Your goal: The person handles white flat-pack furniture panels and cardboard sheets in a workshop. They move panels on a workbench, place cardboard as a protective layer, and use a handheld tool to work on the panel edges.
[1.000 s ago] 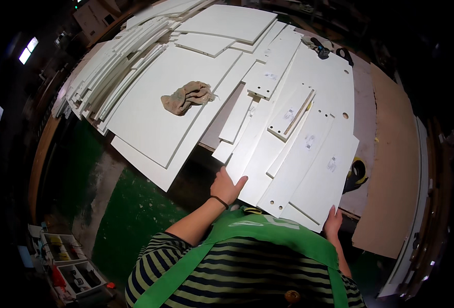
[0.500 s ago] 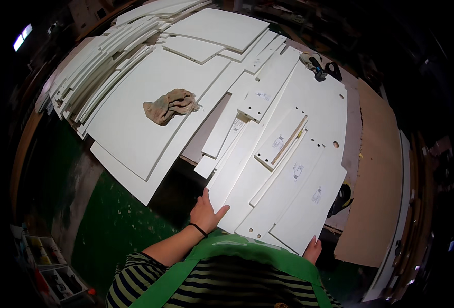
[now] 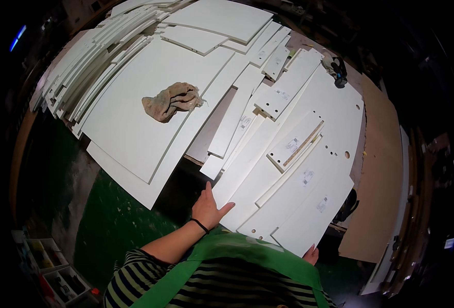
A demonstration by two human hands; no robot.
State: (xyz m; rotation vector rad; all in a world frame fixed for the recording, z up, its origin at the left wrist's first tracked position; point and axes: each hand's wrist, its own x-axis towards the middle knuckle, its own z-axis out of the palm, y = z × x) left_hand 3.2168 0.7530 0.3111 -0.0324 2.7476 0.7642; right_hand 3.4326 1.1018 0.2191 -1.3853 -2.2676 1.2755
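Observation:
At the near left edge of a large white panel (image 3: pixel 242 197), my left hand (image 3: pixel 207 209) lies with its thumb on top and its fingers against the side. My right hand (image 3: pixel 311 255) grips the near right corner by a smaller white board (image 3: pixel 314 205); most of its fingers are hidden. Several narrow white boards lie on the large panel, among them a drilled board (image 3: pixel 294 145) with a raw brown edge strip and another board (image 3: pixel 281 95) with holes. Printed labels are stuck on several of them.
To the left, a crumpled brown cloth (image 3: pixel 171 102) rests on a wide white panel (image 3: pixel 129 123), beside rows of stacked white boards (image 3: pixel 93 56). A dark tool (image 3: pixel 338 74) sits at the far right. Brown cardboard (image 3: pixel 378 179) lies to the right; open bins (image 3: pixel 57 269) stand low at left.
The large panel has shifted rightward with the boards and dark tool on it, both my hands staying at its near edge. The small boards at the far end have moved apart. The cloth stays put.

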